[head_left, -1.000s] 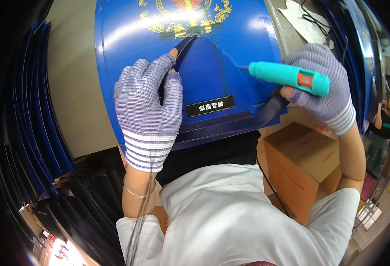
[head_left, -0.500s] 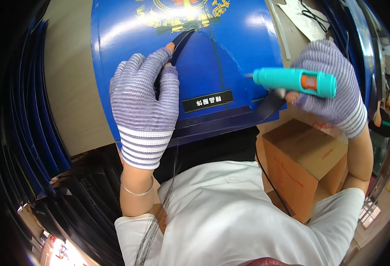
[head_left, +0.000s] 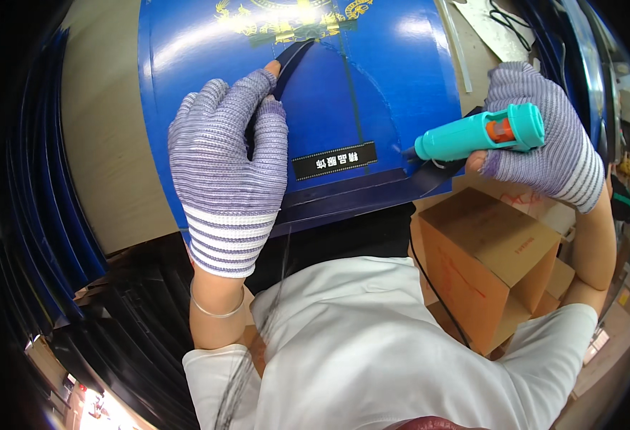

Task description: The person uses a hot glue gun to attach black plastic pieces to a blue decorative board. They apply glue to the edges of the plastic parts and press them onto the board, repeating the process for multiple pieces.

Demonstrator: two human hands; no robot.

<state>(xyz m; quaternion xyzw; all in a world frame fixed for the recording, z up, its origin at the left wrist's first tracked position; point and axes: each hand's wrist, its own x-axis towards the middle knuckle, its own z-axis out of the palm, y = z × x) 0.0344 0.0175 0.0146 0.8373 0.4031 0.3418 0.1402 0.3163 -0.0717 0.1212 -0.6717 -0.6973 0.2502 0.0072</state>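
A glossy blue printed board [head_left: 315,115] with gold ornament lies before me, and a dark strip [head_left: 358,198] runs along its near edge. My left hand [head_left: 232,147], in a striped fingerless glove, rests on the board's left part. Its thumb and forefinger pinch a narrow dark flap [head_left: 297,61] that points up to the gold print. My right hand [head_left: 537,136], gloved alike, is closed round a teal glue gun [head_left: 465,136] with an orange part in its window. The gun's tip is low over the strip's right end. Its handle is hidden by my fingers.
An open cardboard box [head_left: 480,265] stands below the table's right side. Stacked blue boards [head_left: 43,179] and black panels [head_left: 129,344] line the left. A white sheet with a black cable [head_left: 508,29] lies far right. Another person [head_left: 627,193] is at the right rim.
My right hand has moved slightly right, and the glue gun has tipped so that its tip is lower, toward the strip. My left hand keeps its pinch, shifted slightly left with the board.
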